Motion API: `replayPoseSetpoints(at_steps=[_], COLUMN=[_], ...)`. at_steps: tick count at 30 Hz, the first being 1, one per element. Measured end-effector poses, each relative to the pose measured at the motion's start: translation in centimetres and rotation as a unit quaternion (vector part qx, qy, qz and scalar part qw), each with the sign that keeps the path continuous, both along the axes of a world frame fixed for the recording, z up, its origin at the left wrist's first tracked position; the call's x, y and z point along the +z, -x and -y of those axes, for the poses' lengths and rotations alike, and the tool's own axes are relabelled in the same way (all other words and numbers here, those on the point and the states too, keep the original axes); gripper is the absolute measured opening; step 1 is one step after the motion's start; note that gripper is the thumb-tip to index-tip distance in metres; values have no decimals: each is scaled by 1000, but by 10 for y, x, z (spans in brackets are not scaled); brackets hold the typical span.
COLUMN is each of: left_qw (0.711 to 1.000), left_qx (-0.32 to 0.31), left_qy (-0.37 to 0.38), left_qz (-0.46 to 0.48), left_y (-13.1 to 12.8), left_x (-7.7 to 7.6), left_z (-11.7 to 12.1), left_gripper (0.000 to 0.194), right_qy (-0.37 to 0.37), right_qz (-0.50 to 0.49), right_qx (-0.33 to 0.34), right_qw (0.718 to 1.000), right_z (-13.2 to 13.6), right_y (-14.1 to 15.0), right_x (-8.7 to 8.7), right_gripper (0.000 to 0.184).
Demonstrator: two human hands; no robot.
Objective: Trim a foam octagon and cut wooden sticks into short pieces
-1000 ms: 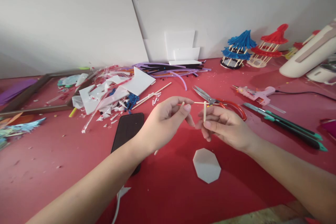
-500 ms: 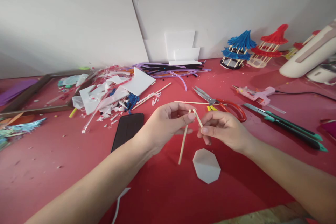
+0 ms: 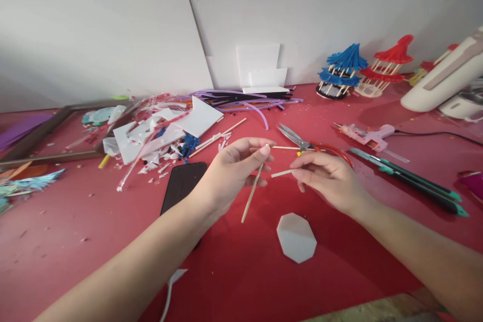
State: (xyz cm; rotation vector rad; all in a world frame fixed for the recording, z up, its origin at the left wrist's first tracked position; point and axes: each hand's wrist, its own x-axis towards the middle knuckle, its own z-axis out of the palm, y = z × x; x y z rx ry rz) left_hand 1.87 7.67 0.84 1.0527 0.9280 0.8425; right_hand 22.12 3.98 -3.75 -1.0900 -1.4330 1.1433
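A thin wooden stick (image 3: pixel 250 197) is pinched near its upper end by my left hand (image 3: pixel 241 171); it slants down and left over the red table. Between the thumb and fingers of my right hand (image 3: pixel 329 180) is a shorter wooden stick (image 3: pixel 282 173), pointing left and almost level. The two sticks are apart. Below the hands lies a pale octagonal piece of board (image 3: pixel 297 238). Just beyond them rest red-handled scissors (image 3: pixel 294 137) and another stick (image 3: pixel 284 148) flat on the table, partly hidden by the left fingers.
A phone (image 3: pixel 181 183) lies beside my left forearm. Paper scraps (image 3: pixel 162 136) and pipe cleaners (image 3: pixel 241 98) are heaped behind. To the right are a pink glue gun (image 3: pixel 372 134) and a green-black utility knife (image 3: pixel 415 186). Blue (image 3: pixel 341 73) and red (image 3: pixel 388 66) stick-built models stand at the back.
The sticks came near each other, then parted. The short stick turned from upright to nearly level as my right hand drew it away. The left hand's stick swung into view, slanting down-left.
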Motion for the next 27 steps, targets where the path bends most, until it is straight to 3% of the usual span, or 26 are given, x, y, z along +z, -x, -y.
replayPoseSetpoints(at_steps=[7, 12, 17, 20, 23, 27], left_qw=[985, 975, 967, 977, 981, 968], left_qx=[-125, -171, -200, -168, -145, -148], left_qy=[2, 27, 42, 65, 126, 139], left_qz=[-121, -141, -150, -112, 16, 149], left_y=[-2, -1, -1, 2, 6, 7], left_x=[-1, 1, 4, 8, 12, 12], left_z=[5, 5, 7, 5, 1, -1], left_gripper=[41, 46, 54, 48, 24, 26], right_qy=[-63, -94, -187, -113, -6, 21], right_qz=[26, 62, 115, 75, -19, -101], right_qx=[8, 6, 56, 49, -8, -41], right_qw=[998, 994, 974, 990, 1000, 994], right_z=[8, 11, 10, 10, 8, 4], right_y=[4, 5, 2, 2, 3, 2], right_x=[3, 3, 2, 3, 2, 0], right_gripper=[5, 13, 15, 6, 9, 13])
